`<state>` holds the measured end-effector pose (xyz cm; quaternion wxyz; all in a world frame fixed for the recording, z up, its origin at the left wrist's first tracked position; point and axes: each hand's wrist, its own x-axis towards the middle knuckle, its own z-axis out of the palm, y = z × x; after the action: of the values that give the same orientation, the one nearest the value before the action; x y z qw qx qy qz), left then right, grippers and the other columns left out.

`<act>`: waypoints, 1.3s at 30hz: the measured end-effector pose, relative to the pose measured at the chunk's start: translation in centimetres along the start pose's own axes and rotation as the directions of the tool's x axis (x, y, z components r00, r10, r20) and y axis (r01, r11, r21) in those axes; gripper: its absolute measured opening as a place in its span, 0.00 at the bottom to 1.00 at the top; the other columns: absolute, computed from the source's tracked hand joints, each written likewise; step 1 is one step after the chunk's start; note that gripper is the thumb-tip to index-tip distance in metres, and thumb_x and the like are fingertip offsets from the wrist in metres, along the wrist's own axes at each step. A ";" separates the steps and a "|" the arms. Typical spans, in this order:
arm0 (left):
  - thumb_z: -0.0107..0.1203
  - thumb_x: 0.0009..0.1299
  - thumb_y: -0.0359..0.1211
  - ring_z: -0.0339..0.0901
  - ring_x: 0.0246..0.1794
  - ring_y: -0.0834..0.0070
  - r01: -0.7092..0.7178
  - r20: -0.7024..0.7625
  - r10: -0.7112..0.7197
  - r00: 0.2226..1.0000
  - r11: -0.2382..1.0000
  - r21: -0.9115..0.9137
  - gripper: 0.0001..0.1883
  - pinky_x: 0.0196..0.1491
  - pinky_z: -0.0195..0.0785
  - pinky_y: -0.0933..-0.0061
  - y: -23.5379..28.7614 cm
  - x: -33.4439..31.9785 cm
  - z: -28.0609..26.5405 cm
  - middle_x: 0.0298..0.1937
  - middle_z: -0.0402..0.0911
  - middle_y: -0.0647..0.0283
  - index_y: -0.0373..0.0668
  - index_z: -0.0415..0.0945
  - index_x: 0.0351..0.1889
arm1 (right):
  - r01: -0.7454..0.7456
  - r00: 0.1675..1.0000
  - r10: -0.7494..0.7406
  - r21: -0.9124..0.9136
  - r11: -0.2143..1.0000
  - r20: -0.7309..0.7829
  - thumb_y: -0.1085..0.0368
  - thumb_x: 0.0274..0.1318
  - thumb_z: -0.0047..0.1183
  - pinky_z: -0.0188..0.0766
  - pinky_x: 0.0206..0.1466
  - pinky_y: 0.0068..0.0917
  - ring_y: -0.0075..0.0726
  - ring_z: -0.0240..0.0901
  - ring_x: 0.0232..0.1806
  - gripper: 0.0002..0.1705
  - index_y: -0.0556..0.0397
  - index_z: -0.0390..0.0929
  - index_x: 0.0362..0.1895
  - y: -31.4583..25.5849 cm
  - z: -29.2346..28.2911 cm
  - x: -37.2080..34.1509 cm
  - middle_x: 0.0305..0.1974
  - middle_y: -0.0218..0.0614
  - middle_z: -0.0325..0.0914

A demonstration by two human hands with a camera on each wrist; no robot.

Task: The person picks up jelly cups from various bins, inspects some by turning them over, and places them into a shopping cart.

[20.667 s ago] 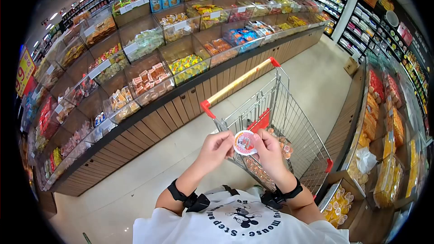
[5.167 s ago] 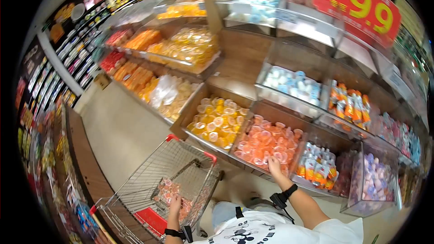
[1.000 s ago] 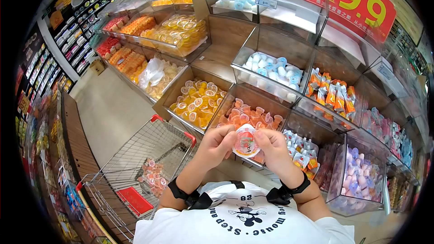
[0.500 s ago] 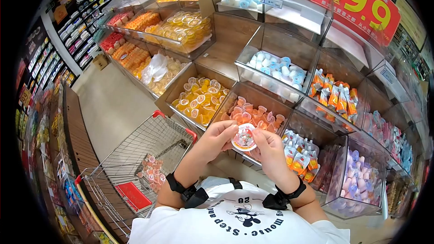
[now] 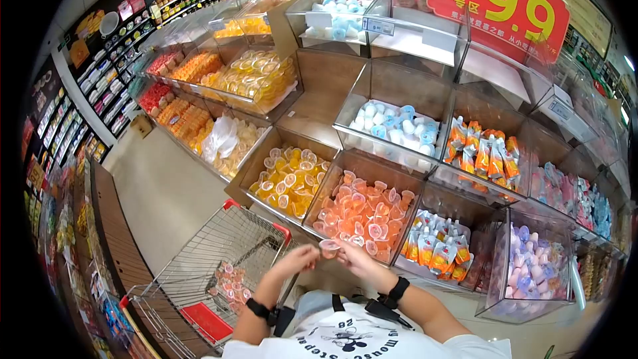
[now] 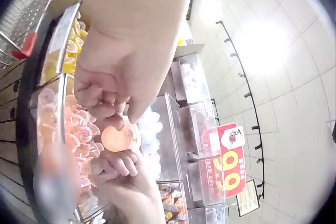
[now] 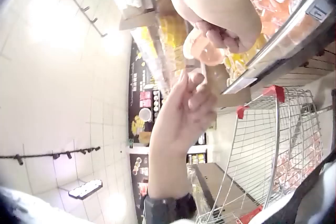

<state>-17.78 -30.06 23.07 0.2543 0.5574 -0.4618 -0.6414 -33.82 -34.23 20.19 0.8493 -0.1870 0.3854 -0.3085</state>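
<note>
My right hand [image 5: 359, 259] pinches a small peach-coloured jelly cup [image 5: 329, 247] by its edge, in front of the bin of like cups. Curled fingers of my left hand [image 5: 297, 260] stand just left of the cup. In the right wrist view, a narrow gap shows between the left fingertips [image 7: 184, 76] and the jelly cup [image 7: 207, 51]. The left wrist view has the jelly cup [image 6: 116, 138] between the two hands, overlapped by a left finger. Past the hands, peach jelly cups [image 5: 369, 209] fill a bin. Several more jelly cups [image 5: 232, 286] lie inside the shopping cart [image 5: 193, 252].
Left of the peach bin is one of yellow jelly cups [image 5: 289, 179]; to its right are spouted pouches [image 5: 438, 246]. A clear bin of purple and pink cups [image 5: 531, 269] juts out at the right. A red price sign [image 5: 498, 6] hangs above. Floor [image 5: 156, 166] runs along the left.
Earlier both hands pinched the jelly cup, its lid facing up. Now the hands are lower, the left has let go and moved left, and the cup is tipped. Before that, my right hand reached into the peach bin.
</note>
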 end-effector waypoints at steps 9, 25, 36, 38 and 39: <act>0.41 0.57 0.39 0.60 0.14 0.89 0.118 -0.159 -0.157 0.975 0.966 -0.229 0.10 0.15 0.51 0.90 -10.3 -7.2 -5.1 0.17 0.67 0.71 0.43 0.65 0.28 | 0.567 0.603 -0.715 0.439 0.697 0.355 0.52 0.46 0.35 0.63 0.30 0.27 0.27 0.63 0.31 0.17 0.44 0.59 0.39 -6.4 -1.3 2.6 0.35 0.33 0.65; 0.43 0.50 0.31 0.65 0.16 0.78 0.049 -0.453 -0.644 0.617 0.605 -0.795 0.07 0.18 0.56 0.79 -42.2 -18.1 -18.9 0.17 0.69 0.64 0.38 0.69 0.19 | -0.096 0.953 0.276 -0.735 0.671 0.128 0.61 0.47 0.36 0.61 0.23 0.17 0.24 0.63 0.20 0.11 0.52 0.61 0.34 21.1 17.0 18.7 0.21 0.34 0.67; 0.43 0.50 0.31 0.70 0.25 0.68 0.279 -0.515 -0.691 0.508 0.697 -0.661 0.11 0.27 0.61 0.72 -61.8 -7.1 -19.6 0.25 0.71 0.56 0.38 0.67 0.30 | 0.394 0.785 0.616 -0.821 -0.412 0.068 0.57 0.40 0.37 0.62 0.28 0.36 0.47 0.65 0.25 0.13 0.51 0.68 0.27 45.4 14.6 32.0 0.22 0.44 0.69; 0.42 0.50 0.31 0.70 0.27 0.66 0.159 -0.556 -0.656 0.511 0.707 -0.689 0.13 0.29 0.62 0.72 -63.0 -6.4 -19.0 0.27 0.71 0.54 0.39 0.67 0.34 | 0.259 0.744 0.662 -0.873 -0.413 -0.093 0.56 0.41 0.36 0.60 0.33 0.36 0.49 0.64 0.29 0.15 0.53 0.68 0.28 47.5 14.6 33.6 0.25 0.46 0.68; 0.41 0.51 0.30 0.70 0.27 0.67 0.131 -0.614 -0.634 0.470 0.738 -0.662 0.12 0.29 0.62 0.73 -63.4 -6.2 -18.6 0.28 0.71 0.55 0.38 0.67 0.34 | 0.291 0.744 0.664 -0.860 -0.420 -0.073 0.55 0.42 0.36 0.60 0.33 0.36 0.49 0.64 0.30 0.16 0.54 0.68 0.29 48.4 14.6 34.3 0.25 0.47 0.68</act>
<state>13.42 -2.48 -28.62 0.4199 0.7851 0.0489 -0.4528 13.35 -20.16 -15.97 0.4075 -0.7892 0.2168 0.4052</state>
